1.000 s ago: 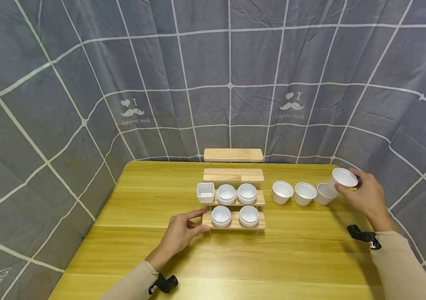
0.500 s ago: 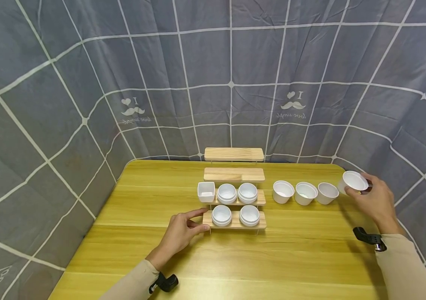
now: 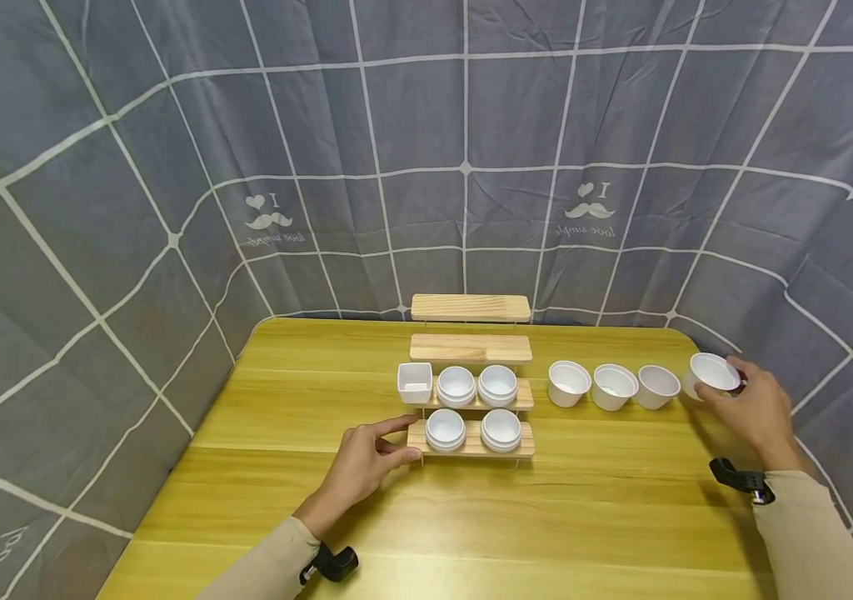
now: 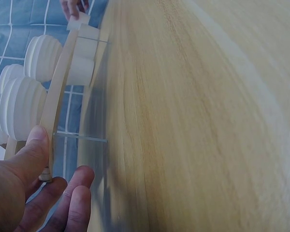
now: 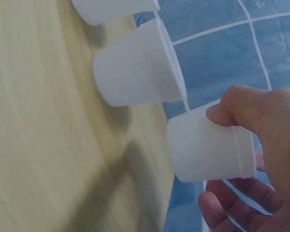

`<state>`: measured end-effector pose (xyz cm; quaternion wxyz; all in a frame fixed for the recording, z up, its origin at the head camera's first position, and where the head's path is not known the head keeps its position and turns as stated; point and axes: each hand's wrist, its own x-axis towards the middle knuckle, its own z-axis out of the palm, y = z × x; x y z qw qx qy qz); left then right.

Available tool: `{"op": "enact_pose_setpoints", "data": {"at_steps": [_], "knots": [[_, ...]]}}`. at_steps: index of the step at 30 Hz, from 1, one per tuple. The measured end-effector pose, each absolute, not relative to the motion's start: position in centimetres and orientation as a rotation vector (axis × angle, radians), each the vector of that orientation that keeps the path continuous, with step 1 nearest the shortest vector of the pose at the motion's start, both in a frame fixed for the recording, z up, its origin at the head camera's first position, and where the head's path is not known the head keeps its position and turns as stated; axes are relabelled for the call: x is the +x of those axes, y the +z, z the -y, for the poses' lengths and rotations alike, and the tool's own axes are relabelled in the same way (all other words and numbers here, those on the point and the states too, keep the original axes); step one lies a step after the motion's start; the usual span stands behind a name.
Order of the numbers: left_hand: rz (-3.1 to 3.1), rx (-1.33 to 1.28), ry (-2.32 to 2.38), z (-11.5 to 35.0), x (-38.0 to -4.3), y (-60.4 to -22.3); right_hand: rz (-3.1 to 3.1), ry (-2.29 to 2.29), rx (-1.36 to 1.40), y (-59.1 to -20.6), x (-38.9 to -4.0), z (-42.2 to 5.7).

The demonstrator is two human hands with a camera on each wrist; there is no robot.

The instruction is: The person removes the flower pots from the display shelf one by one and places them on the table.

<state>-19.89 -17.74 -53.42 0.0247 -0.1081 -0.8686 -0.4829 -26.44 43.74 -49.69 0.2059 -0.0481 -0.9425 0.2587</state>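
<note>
My right hand holds a white plastic cup at the far right of the table, thumb on its near side and fingers round the other. In the right wrist view this cup is close to the tabletop, beside another cup. Three more white cups stand in a row to its left, the nearest a short gap away. My left hand pinches the left end of the lowest board of a stepped wooden display stand. Two round white bowls sit on that board.
Above it, the second board carries a square white bowl and two round ones. The upper boards bear nothing. A grey curtain with white lines surrounds the wooden table at the back and sides.
My right hand has carried its cup to the right, away from over the row's end cup, and lowered it toward the table. The left hand keeps its place on the stand.
</note>
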Motion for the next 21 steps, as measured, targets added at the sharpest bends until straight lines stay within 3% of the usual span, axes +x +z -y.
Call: {"op": "enact_pose_setpoints", "data": {"at_steps": [21], "knots": [[2.698,-0.330,-1.491,17.7,-19.9,-53.3,2.757,0.711,-0.185,-51.5,-26.9,-44.0]]}}
